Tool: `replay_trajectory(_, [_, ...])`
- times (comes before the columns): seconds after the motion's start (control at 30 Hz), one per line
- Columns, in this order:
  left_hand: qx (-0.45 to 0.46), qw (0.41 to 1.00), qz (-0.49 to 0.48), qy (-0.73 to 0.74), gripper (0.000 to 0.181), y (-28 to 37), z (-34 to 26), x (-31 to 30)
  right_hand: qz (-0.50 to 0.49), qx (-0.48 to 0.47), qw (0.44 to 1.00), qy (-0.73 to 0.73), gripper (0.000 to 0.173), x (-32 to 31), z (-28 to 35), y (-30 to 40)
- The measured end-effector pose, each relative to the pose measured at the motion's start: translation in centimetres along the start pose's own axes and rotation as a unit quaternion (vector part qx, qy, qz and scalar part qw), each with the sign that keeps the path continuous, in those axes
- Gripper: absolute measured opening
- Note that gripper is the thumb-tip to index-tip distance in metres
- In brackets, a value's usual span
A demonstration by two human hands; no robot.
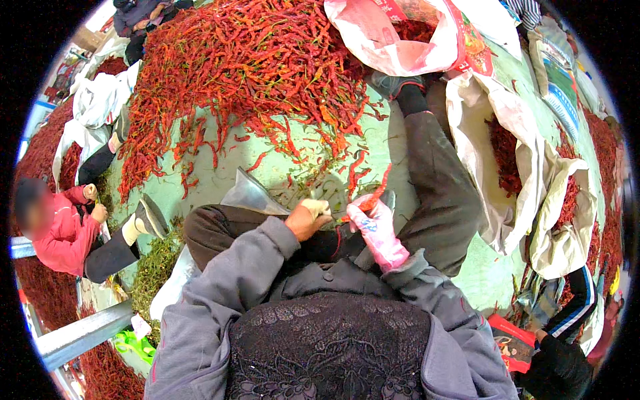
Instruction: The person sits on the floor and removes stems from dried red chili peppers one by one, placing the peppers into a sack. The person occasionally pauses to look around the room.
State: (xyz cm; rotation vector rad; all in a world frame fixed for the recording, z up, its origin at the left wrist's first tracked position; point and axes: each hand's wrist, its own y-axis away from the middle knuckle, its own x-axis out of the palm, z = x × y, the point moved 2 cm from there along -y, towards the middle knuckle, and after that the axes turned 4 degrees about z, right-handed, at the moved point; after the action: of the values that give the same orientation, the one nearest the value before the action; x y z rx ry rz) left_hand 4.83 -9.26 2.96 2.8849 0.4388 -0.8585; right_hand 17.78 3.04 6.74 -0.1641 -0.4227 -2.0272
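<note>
My right hand (374, 231), in a pink and white glove, holds red chili peppers (371, 200), with one long pepper pointing up past the fingers. Close to its left, my left hand (309, 219) has its fingers curled in at the pepper's green stem end; a light fingertip covering shows on it. Whether the stem is pinched there is hard to tell. Both hands are above my lap. A few loose red chilies (354, 172) lie just beyond my right hand. Farther off spreads a large heap of red chilies with green stems (250, 60) on the pale green floor.
White woven sacks (457, 107) holding red chilies stand right of my outstretched leg; a red and white sack (350, 37) is at the top. A person in a red jacket (65, 230) sits at left near a pile of green stems (155, 272) and a metal beam (85, 335). Other people sit around.
</note>
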Motion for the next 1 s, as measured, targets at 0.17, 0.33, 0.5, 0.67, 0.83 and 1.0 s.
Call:
replay_trajectory(0.17, [-0.034, 0.994, -0.045, -0.095, 0.027, -6.5, 3.0, 1.6, 0.007, 0.059, 0.997, -0.045, 0.009, -2.3, -1.5, 0.5])
replay_trajectory(0.33, [-0.096, 0.965, 0.017, -0.244, 0.031, -11.1, 2.5, 3.4, 0.016, 0.081, 0.993, -0.084, 0.010, -2.6, -2.1, 0.2])
replay_trajectory(0.5, [-0.103, 0.946, 0.011, -0.306, 0.013, -11.2, 4.0, 3.7, -0.008, 0.089, 0.993, -0.073, 0.011, -2.5, -1.0, -0.1])
replay_trajectory(0.67, [-0.077, 0.975, 0.005, -0.209, 0.015, -8.3, 3.3, 2.6, -0.021, 0.070, 0.996, -0.053, 0.011, -2.9, -1.1, 0.0])
replay_trajectory(0.83, [-0.126, 0.987, -0.043, 0.088, 0.017, -5.9, 2.5, 0.4, -0.044, 0.058, 0.995, -0.067, 0.015, -2.8, -0.7, -0.2])
replay_trajectory(1.0, [-0.147, 0.960, 0.035, 0.235, 0.013, -3.9, -2.6, -2.2, -0.025, 0.045, 0.998, -0.043, 0.021, -2.4, 0.1, -1.1])
